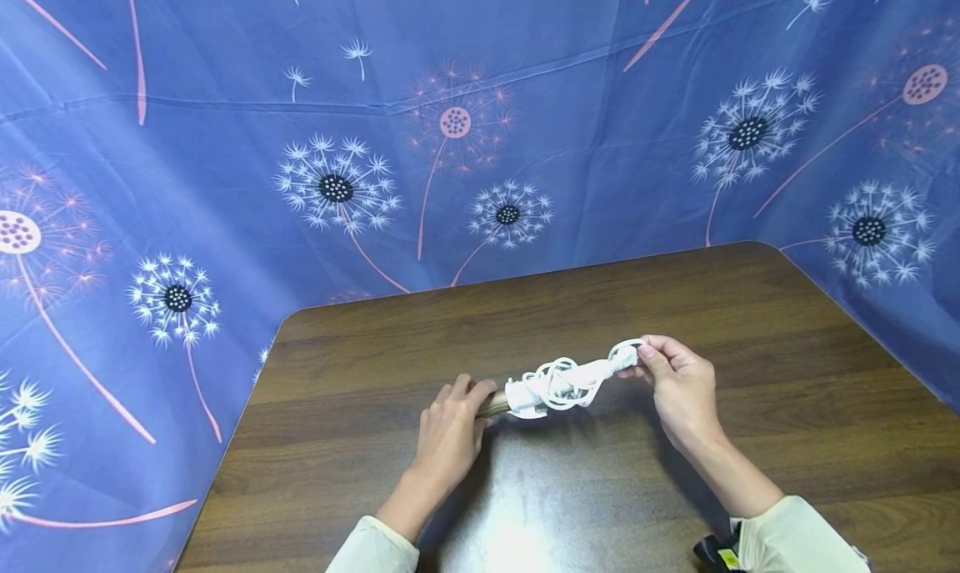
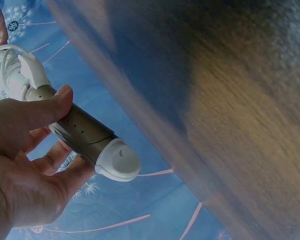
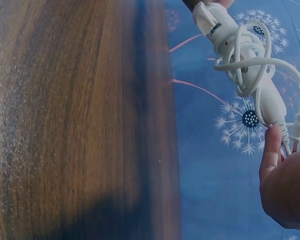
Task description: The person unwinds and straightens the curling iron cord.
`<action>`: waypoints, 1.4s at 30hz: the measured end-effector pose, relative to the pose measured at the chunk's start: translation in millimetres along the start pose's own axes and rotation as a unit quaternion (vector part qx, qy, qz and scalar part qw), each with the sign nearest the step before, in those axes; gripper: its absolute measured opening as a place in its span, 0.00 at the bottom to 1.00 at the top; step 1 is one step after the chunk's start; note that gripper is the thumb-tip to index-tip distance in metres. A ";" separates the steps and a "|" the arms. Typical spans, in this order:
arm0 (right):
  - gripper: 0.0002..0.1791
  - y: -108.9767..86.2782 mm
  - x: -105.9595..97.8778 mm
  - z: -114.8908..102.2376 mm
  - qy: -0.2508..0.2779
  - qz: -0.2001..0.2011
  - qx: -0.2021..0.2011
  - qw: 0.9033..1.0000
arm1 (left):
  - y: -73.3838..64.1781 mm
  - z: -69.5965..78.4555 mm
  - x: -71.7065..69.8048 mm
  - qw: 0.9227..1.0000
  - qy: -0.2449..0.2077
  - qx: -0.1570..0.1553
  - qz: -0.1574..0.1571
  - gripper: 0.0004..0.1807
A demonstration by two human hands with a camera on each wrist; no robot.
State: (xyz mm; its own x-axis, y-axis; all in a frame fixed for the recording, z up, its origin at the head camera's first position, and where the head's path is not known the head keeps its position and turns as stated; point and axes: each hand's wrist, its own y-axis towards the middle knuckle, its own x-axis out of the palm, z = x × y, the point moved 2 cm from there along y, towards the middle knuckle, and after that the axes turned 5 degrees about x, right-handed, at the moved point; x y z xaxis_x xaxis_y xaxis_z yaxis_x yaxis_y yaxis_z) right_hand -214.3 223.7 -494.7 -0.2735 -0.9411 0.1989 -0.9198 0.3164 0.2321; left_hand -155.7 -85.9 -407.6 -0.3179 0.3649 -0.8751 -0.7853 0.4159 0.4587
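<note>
Head view: left grip (image 1: 450,429) holds curling iron (image 1: 587,374); right grip (image 1: 684,391) pinches cord (image 1: 555,383).

Bench (image 1: 300,439): room is left toward far corners.
Cord loops (image 3: 270,61): white handle (image 3: 271,102) is encircled.
Cloth (image 1: 585,181): passage behind is bounded.
</note>
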 end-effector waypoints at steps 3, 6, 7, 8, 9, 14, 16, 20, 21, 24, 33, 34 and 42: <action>0.15 0.7 0.3 0.4 -0.007 -0.003 0.000 1.000 | 0.0 0.1 0.1 1.000 0.000 -0.001 0.000 0.28; 0.15 -0.2 1.4 0.2 0.012 -0.026 0.006 1.000 | -0.1 0.2 0.1 1.000 0.001 -0.002 0.002 0.27; 0.15 -0.7 1.7 0.0 0.020 -0.033 0.010 0.999 | -0.1 0.3 0.0 1.000 0.001 -0.003 0.002 0.27; 0.16 -1.3 2.1 -0.4 0.031 -0.041 0.014 0.999 | -0.1 0.5 0.0 1.000 0.002 -0.003 0.003 0.27; 0.16 -1.7 2.5 -0.9 0.044 -0.050 0.016 0.998 | 0.0 0.4 0.2 1.000 0.002 -0.003 0.004 0.27; 0.17 -1.6 4.5 -2.5 0.109 -0.087 0.022 0.990 | 0.3 0.8 0.0 1.000 0.006 -0.007 0.008 0.26; 0.18 -1.1 5.7 -2.3 0.125 -0.099 0.025 0.987 | 0.4 1.0 -0.3 1.000 0.008 -0.009 0.009 0.26; 0.19 -0.2 7.5 -0.7 0.124 -0.102 0.030 0.987 | 0.9 1.3 -0.7 1.000 0.009 -0.012 0.012 0.26; 0.19 -0.1 7.8 -0.2 0.119 -0.100 0.031 0.987 | 1.1 1.5 -0.8 1.000 0.008 -0.013 0.012 0.26; 0.20 -0.5 8.9 0.8 0.092 -0.090 0.034 0.991 | 1.4 2.2 -1.1 1.000 0.008 -0.014 0.014 0.26; 0.28 -1.6 16.2 1.7 -0.034 -0.045 0.057 0.997 | 2.8 6.2 -0.8 0.999 0.022 -0.020 0.015 0.26; 0.30 -2.1 17.4 1.4 -0.039 -0.041 0.059 0.997 | 2.9 6.6 -0.7 0.999 0.022 -0.019 0.016 0.26; 0.35 -3.4 24.1 1.4 -0.008 -0.042 0.065 0.997 | 3.2 8.1 -1.0 0.999 0.022 -0.019 0.023 0.27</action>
State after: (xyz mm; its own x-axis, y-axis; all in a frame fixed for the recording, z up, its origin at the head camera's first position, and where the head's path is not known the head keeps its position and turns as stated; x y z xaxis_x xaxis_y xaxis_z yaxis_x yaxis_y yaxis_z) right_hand -218.1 199.8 -492.1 -0.1968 -0.9658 0.1688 -0.9683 0.2185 0.1213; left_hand -153.6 -78.2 -404.0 -0.3761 0.3459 -0.8596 -0.7883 0.3680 0.4930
